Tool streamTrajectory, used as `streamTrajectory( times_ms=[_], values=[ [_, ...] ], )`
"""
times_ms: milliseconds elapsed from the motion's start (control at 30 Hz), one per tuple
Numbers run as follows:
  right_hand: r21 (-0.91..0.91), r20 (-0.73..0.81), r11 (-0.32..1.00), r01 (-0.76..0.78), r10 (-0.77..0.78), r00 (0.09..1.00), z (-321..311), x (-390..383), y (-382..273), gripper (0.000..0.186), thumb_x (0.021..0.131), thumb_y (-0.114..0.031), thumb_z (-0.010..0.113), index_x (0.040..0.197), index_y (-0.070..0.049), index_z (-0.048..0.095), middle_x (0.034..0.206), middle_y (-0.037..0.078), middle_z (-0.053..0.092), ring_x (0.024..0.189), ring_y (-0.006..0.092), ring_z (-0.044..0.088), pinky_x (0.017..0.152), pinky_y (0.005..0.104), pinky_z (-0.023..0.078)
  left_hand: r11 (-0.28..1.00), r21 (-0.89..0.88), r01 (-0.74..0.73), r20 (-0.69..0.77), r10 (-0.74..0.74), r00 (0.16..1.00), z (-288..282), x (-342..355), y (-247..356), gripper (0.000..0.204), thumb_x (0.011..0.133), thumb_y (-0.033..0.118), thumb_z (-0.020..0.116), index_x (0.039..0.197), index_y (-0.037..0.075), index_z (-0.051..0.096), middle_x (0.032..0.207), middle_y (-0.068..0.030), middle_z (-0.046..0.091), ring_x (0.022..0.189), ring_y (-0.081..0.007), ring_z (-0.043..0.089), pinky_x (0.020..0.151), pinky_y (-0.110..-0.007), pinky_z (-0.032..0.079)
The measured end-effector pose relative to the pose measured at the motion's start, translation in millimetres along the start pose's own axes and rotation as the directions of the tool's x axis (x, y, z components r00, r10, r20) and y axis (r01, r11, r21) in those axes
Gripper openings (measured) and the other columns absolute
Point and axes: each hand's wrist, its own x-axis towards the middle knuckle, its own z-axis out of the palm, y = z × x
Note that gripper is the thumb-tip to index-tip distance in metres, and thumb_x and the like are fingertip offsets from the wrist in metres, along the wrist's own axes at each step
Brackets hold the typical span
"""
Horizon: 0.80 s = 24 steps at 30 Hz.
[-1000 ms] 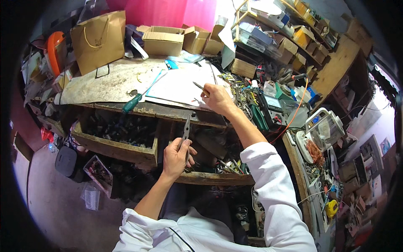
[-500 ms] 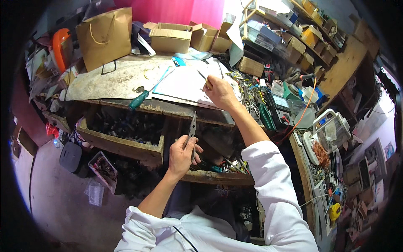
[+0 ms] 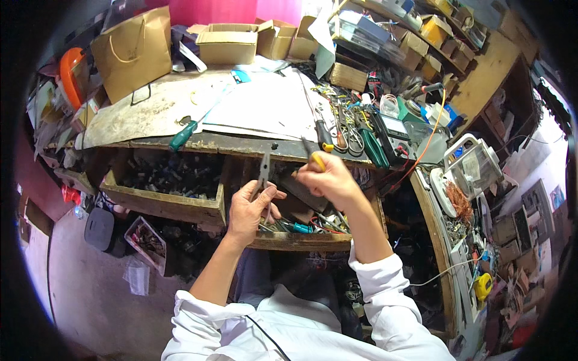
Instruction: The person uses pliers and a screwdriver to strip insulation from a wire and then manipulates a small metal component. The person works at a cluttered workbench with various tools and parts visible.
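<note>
My left hand is closed around long-nose pliers, bare grey metal, with the jaws pointing up toward the bench edge. Close to it on the right, my right hand grips a yellow-handled tool whose dark narrow end points up and left; its exact kind is unclear. Both hands are over the open tool drawer, in front of the bench. A green-handled screwdriver lies at the bench's front edge. A screwdriver with a black and yellow handle rests farther right, beyond my right hand.
White paper covers the middle of the bench. Right of it lie tangled tools and a meter. A second open drawer full of small parts juts out at left. Cardboard boxes and a paper bag stand behind.
My right hand has come down from over the paper to beside the pliers, still holding the yellow-handled tool. The pliers stay in my left hand. The whole view has shifted slightly.
</note>
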Motion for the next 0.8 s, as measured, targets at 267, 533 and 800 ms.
streamTrajectory(
  times_ms=[267,533,800],
  values=[
    [-0.122,0.101,0.993,-0.007,0.019,0.995,30.6,-12.0,21.2,0.012,0.087,-0.001,0.071,0.091,-0.004,0.06,0.08,-0.005,0.058,0.073,0.0028,0.052,0.065,0.0208,0.046,0.994,0.077,0.072,0.017,-0.074,0.997,2.9,-4.7,7.7,0.019,0.09,0.01,0.075,0.103,0.004,0.063,0.083,-0.0048,0.071,0.058,-0.0092,0.063,0.048,-0.023,0.051],
    [0.063,0.028,0.998,-0.03,0.029,0.999,38.7,-15.1,26.1,0.014,0.088,-0.004,0.074,0.094,-0.003,0.061,0.079,-0.002,0.062,0.064,0.0036,0.053,0.055,0.0213,0.043,0.997,0.08,0.003,-0.039,0.0,0.999,0.6,-5.0,3.9,0.018,0.091,0.01,0.074,0.104,0.005,0.063,0.083,-0.0021,0.068,0.062,-0.0085,0.063,0.052,-0.022,0.052],
    [0.343,-0.004,0.936,-0.085,0.092,0.996,38.7,-18.6,42.9,0.022,0.084,-0.004,0.08,0.091,-0.006,0.06,0.081,0.0,0.065,0.057,0.0009,0.049,0.048,0.0171,0.035,0.997,0.007,-0.073,-0.164,0.073,0.984,-0.2,-0.9,-2.7,0.017,0.093,0.01,0.072,0.107,0.006,0.063,0.085,-0.0021,0.069,0.065,-0.0088,0.064,0.054,-0.022,0.052]
  ],
)
